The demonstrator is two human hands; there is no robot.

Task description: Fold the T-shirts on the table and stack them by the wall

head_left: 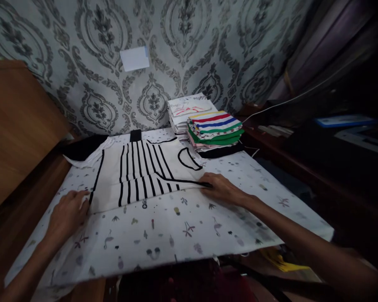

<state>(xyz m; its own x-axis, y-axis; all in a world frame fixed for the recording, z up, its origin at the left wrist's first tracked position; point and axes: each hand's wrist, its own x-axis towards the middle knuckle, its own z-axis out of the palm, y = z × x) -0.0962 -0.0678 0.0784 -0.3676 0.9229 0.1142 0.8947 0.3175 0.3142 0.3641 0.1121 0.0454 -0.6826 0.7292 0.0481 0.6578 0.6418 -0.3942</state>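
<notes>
A white shirt with black stripes and black trim (110, 176) lies on a table with a printed white cloth (164, 247), its near side folded over. At the shirt's lower left corner, my left hand (69, 212) has its fingers closed on the black-trimmed edge. My right hand (219, 188) pinches the shirt's black-trimmed corner at the right. The black-edged neckline (190, 159) lies just beyond my right hand.
Folded striped and green cloths (216, 126) are stacked at the back right, beside a pile of white pieces (189, 107). Black and white fabric (85, 149) lies back left. A wooden panel (19, 126) stands at the left; a cable (280, 102) runs at the right.
</notes>
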